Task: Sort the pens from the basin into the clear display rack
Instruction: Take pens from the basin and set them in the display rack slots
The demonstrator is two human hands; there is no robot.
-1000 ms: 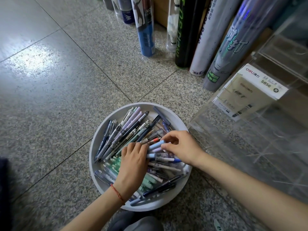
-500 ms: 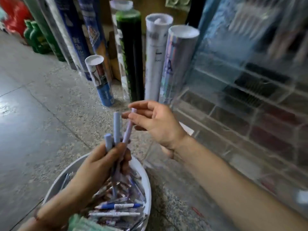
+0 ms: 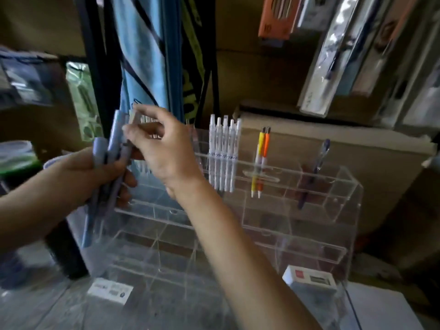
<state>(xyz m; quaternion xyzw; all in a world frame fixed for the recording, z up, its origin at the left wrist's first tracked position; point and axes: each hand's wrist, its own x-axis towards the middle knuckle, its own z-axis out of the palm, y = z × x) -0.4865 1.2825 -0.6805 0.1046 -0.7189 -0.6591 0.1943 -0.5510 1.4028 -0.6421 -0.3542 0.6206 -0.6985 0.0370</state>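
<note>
Dim shop clutter fills the background, with a blue hanging bag (image 3: 142,55) and a brown cardboard box (image 3: 345,148) behind the clear display rack (image 3: 297,225). The fingers (image 3: 132,133) of the right hand (image 3: 166,153) are curled in a pinch at the top end of one of the lavender-blue pens (image 3: 112,148), though blur hides the exact contact. The left hand (image 3: 85,177) grips the bundle of these pens upright around their middles, its fingers wrapped round the barrels. Both hands are raised in front of the rack's upper left corner. In the top tier of the rack, a row of white pens (image 3: 225,151) stands upright. To its right are a yellow and an orange pen (image 3: 260,160) side by side. Further right, a single purple pen (image 3: 314,172) leans in its own compartment. The tiers in front show no pens. A white labelled box (image 3: 309,279) lies at the rack's front right, and the rack stands on a speckled grey floor (image 3: 35,306).
</note>
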